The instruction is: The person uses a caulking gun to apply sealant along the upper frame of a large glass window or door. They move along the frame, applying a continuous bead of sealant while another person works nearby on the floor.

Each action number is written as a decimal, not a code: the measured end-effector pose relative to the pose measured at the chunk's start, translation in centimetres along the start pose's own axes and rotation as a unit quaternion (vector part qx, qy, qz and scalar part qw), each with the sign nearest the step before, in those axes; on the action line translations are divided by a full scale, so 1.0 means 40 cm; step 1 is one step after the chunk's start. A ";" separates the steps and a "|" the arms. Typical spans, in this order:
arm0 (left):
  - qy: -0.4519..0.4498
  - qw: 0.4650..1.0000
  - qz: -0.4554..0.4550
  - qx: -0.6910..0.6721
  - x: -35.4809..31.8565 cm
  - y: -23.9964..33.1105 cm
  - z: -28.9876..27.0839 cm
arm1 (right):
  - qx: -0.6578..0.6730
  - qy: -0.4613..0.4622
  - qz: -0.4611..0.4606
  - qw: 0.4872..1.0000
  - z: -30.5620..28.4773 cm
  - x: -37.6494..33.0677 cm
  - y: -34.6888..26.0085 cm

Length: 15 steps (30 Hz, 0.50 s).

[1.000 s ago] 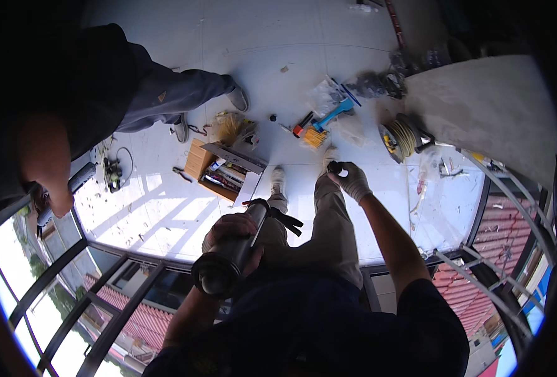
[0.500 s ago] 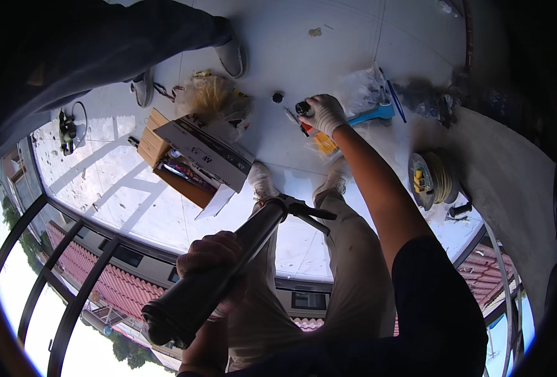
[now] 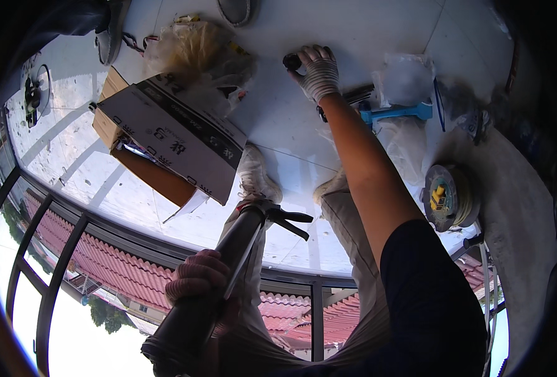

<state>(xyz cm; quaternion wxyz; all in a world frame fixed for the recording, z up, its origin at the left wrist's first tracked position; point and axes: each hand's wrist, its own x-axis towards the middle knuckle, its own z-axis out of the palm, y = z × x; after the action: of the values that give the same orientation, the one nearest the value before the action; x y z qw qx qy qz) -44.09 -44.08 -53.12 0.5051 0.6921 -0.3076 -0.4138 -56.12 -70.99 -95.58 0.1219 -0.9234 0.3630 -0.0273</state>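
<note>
My left hand (image 3: 198, 276), in a pale knit glove, is wrapped round the dark barrel of a caulking gun (image 3: 239, 234). The gun slants across my lap, its trigger handle toward my feet and its other end near my body. My right hand (image 3: 319, 72), in a white glove, reaches far out over the floor. Its thumb and forefinger close on a small black round piece (image 3: 291, 61), while the other fingers are spread. Whether that piece rests on the floor I cannot tell. A blue-handled tool (image 3: 398, 113) lies right of my right forearm.
Left of my feet stands an open cardboard box (image 3: 178, 135), with a crumpled plastic bag (image 3: 193, 50) behind it. A cable reel (image 3: 451, 198) is at the right. Another person's shoe (image 3: 110, 38) shows at upper left. Railing bars (image 3: 65, 264) run along the near left edge.
My right hand has moved farther out with its fingers more spread. The separate black piece seen on the floor earlier no longer shows apart from my hand. The view has shifted; the left hand keeps its grip.
</note>
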 end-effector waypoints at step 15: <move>-0.009 0.999 0.039 -0.018 0.003 -0.012 0.015 | -0.106 0.023 0.157 0.982 -0.051 0.109 0.222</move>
<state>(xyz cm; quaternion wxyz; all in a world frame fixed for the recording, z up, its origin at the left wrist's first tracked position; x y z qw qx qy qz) -44.55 -44.31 -53.71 0.5301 0.6667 -0.3314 -0.4057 -59.08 -80.63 -95.94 0.0181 -0.8618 0.5069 0.0099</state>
